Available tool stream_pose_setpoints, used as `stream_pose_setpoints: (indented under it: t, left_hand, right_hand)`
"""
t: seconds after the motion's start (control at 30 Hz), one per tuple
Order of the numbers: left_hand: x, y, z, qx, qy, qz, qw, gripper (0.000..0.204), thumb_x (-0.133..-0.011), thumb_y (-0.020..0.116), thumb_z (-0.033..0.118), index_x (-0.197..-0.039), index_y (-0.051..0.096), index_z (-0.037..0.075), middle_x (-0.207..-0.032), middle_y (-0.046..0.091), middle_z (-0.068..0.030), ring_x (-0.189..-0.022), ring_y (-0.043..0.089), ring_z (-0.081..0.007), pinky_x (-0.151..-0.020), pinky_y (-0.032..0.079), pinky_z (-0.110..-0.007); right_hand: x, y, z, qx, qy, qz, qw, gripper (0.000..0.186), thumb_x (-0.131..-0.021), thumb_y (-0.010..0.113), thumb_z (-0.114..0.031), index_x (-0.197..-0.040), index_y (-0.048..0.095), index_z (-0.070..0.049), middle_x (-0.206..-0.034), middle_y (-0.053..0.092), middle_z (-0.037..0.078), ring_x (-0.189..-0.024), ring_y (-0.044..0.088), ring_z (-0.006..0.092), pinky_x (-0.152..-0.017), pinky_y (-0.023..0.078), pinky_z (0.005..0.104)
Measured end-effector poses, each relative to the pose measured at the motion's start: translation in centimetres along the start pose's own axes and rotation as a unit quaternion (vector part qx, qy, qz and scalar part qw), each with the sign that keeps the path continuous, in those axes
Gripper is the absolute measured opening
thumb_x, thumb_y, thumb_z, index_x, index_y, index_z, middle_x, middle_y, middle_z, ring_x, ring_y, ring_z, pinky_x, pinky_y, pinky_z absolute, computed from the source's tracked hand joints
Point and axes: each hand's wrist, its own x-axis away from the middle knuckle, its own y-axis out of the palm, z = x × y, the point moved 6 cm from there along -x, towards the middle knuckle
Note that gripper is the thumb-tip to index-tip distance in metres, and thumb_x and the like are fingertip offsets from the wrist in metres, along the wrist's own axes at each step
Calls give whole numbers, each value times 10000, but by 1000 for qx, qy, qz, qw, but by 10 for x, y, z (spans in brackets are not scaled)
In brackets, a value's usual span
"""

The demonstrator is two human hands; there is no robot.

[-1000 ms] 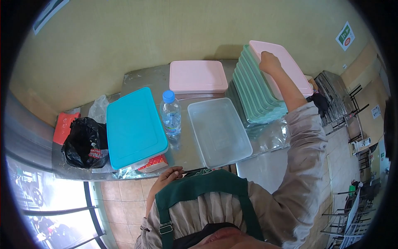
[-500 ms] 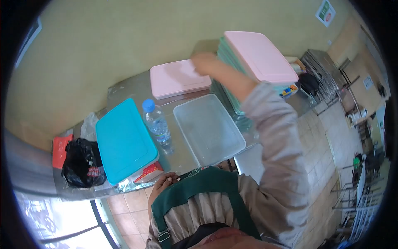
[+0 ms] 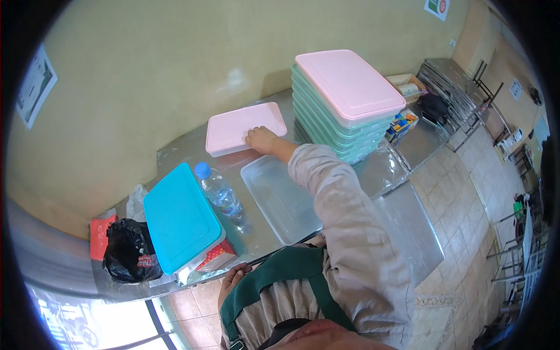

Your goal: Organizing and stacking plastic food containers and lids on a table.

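My right hand (image 3: 263,139) reaches across the table and rests on the near edge of a flat container with a pink lid (image 3: 233,125). Its fingers are slightly bent and apart on top of the lid, holding nothing. Under my right forearm lies a translucent, shallow plastic piece (image 3: 277,201), partly covered by the sleeve. My left hand (image 3: 234,275) is low at the table's front edge, beside my green apron (image 3: 274,265). Its fingers are curled together; whatever they may hold is hidden.
A tall stack of green-lidded containers (image 3: 326,119) with a pink-lidded one (image 3: 353,84) on top stands right. A water bottle (image 3: 220,192), a turquoise-lidded box (image 3: 182,219) and a black plastic bag (image 3: 128,251) stand left. The wall (image 3: 175,70) runs behind the metal table (image 3: 181,149).
My right hand has come down from beside the stack onto the near edge of the pink-lidded container. The whole view has shifted. My left hand stays by the table edge.
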Motion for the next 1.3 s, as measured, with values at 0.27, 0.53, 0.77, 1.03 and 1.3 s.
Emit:
stream_pose_setpoints:
  t: [0.27,0.53,0.77,1.03,1.3]
  left_hand:
    - [9,-1,-11,61,-17,29,998,297,-869,442,183,-1097,463,-6,-1008,534,-96,-917,517,-146,-791,416,-251]
    - [0,14,1,52,-31,-1,998,290,-873,435,177,-1094,463,-10,-1003,531,-86,-911,509,-135,-792,413,-239]
    - [-10,14,-5,33,-39,-46,998,287,-878,426,171,-1093,460,-15,-1003,528,-86,-915,506,-130,-797,401,-221]
    - [-26,26,1,-10,-68,-67,995,300,-875,438,186,-1102,458,-9,-1020,527,-84,-930,505,-138,-800,402,-225]
    - [-38,45,3,-36,-71,-101,992,309,-868,454,196,-1102,465,-6,-1013,539,-87,-944,500,-133,-813,396,-229]
  right_hand:
    - [-49,-112,9,-189,126,80,971,196,-647,506,-100,-818,546,-12,-802,555,192,-750,537,351,-665,431,421]
    - [-22,-314,68,-203,171,223,938,207,-646,501,-152,-768,529,12,-731,566,201,-696,552,337,-636,436,397]
    - [45,-365,92,80,296,180,935,174,-680,496,-119,-785,530,16,-761,577,189,-728,565,330,-657,445,407]
    - [62,-262,110,145,346,-24,927,186,-693,513,-45,-870,568,-28,-857,593,136,-793,583,278,-662,478,369]
    - [88,-237,151,35,353,-83,931,176,-706,511,-71,-853,551,16,-888,580,192,-837,562,329,-714,455,386]
